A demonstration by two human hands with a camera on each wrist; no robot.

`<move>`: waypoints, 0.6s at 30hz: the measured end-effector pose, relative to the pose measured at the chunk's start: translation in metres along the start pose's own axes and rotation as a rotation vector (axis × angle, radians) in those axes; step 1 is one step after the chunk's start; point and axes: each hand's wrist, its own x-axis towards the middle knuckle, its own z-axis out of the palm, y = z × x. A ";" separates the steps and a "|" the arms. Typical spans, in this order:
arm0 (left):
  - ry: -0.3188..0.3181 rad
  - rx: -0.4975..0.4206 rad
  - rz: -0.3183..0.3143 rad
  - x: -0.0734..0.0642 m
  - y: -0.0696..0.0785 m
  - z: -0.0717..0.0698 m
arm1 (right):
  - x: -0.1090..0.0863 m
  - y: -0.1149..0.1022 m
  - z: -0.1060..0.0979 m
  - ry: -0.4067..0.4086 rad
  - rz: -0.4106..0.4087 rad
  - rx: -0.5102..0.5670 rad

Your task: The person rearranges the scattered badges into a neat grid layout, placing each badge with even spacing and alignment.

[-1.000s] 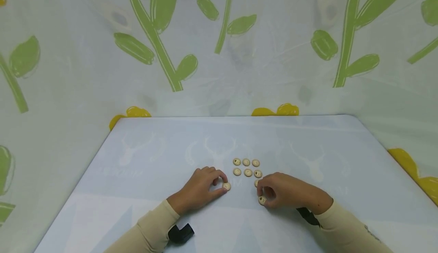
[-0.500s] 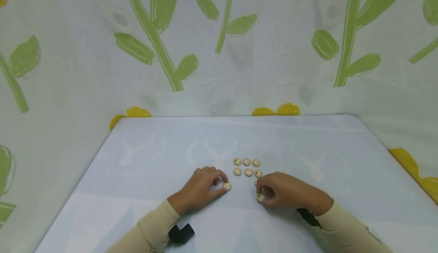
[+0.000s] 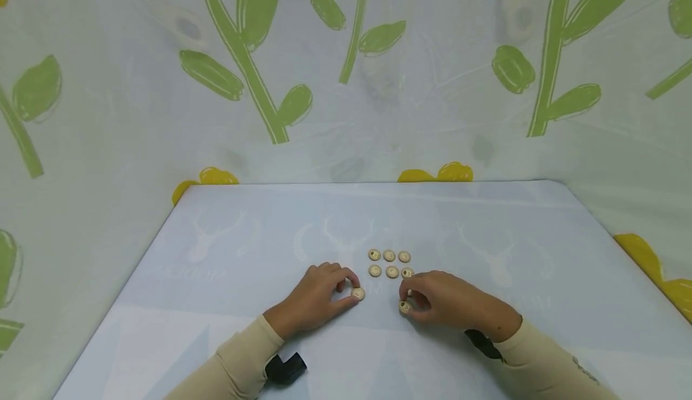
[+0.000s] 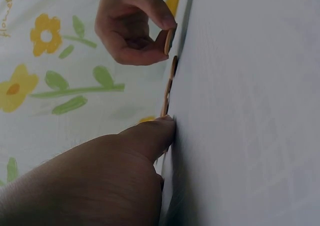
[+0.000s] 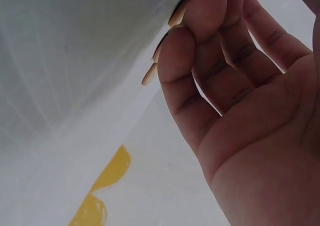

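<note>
With thumb and forefinger, my left hand point(image 3: 318, 299) pinches a round pale wooden button point(image 3: 358, 293) on the table, left of a group of similar buttons. My right hand point(image 3: 451, 301) holds another wooden button point(image 3: 404, 307) by its edge, with a dark mark on its face. The left wrist view shows that button point(image 4: 170, 41) tilted between the right thumb and finger, close above the table. Two short rows of buttons point(image 3: 389, 256) lie just beyond the hands. One more button point(image 3: 409, 292) is mostly hidden behind the right fingers.
A table point(image 3: 243, 220) with a pale printed cover spreads around the hands. Behind it hangs a white curtain point(image 3: 432, 106) with green leaves and yellow flowers. A black strap piece point(image 3: 286, 369) sits at the left wrist.
My right hand has shifted slightly left and away from me, carrying its button toward the rows. The left hand and its button have stayed in place.
</note>
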 end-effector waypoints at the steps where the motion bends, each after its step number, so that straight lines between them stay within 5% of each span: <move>1: -0.001 -0.003 -0.001 0.000 0.000 0.000 | 0.000 0.000 0.000 0.000 0.003 0.000; 18: -0.007 -0.019 -0.011 0.001 0.002 -0.002 | 0.003 -0.002 0.004 -0.005 0.026 -0.011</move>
